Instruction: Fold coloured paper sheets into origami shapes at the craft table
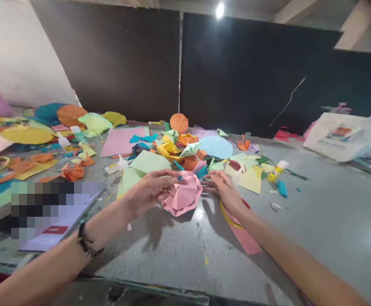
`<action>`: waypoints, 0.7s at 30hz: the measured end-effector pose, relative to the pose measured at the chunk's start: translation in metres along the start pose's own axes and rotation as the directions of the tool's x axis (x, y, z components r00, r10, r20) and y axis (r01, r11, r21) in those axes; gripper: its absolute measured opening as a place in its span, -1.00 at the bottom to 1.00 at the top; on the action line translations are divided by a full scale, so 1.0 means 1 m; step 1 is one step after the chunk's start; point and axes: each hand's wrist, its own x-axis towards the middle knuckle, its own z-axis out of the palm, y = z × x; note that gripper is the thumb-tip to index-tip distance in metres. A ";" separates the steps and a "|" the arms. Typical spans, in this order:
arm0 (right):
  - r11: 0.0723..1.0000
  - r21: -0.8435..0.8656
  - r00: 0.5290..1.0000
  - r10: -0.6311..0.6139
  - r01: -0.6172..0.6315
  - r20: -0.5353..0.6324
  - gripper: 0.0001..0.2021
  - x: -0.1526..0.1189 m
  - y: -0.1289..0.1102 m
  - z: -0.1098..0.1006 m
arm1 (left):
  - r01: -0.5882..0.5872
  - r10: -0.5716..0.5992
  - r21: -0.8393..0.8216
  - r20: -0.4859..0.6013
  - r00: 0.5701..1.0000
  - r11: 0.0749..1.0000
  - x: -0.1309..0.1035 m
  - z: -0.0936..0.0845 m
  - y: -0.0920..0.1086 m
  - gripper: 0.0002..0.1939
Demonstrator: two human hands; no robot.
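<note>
Pink paper [187,194], presumably crushable, best rim-held: my left hand [155,187] pinched it inside the worktop's [172,259] near edge, right hand [222,186] spread.

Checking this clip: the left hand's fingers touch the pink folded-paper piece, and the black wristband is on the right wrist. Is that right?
Not quite: the head view shows the black wristband on the left wrist. The left hand's fingers do touch the pink folded-paper piece.

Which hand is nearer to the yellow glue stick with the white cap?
Right. The right hand is between the round pink folded-paper piece and the yellow glue stick; the left hand is farther away, at the pink piece's left side.
</note>
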 end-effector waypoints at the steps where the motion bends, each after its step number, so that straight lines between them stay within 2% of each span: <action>1: 1.000 -0.001 1.000 -0.007 0.007 0.002 -0.70 -0.001 0.001 0.000 | -0.018 0.018 -0.030 -0.008 1.000 0.999 0.002 -0.005 0.001 -0.64; 7: 1.000 0.016 0.998 -0.028 0.027 0.050 -0.65 -0.005 0.008 0.003 | -0.061 0.056 -0.095 -0.050 0.997 0.994 0.012 -0.028 0.000 -0.65; 14: 0.998 -0.022 0.990 -0.061 0.064 0.123 -0.61 -0.008 0.014 0.004 | -0.073 0.075 0.028 -0.071 0.995 0.997 0.011 -0.027 -0.005 -0.67; 17: 0.994 -0.056 0.985 -0.086 0.096 0.150 -0.63 -0.010 0.018 0.001 | -0.135 0.156 0.237 -0.070 0.985 0.962 0.010 -0.026 -0.006 -0.73; 19: 0.990 -0.081 0.981 -0.104 0.119 0.165 -0.65 -0.010 0.020 0.000 | -0.202 0.246 0.430 -0.047 0.968 0.880 0.008 -0.027 -0.008 -0.76; 21: 0.983 -0.110 0.976 -0.125 0.145 0.177 -0.64 -0.013 0.019 -0.001 | -0.237 0.292 0.553 -0.013 0.956 0.799 0.006 -0.027 -0.009 -0.79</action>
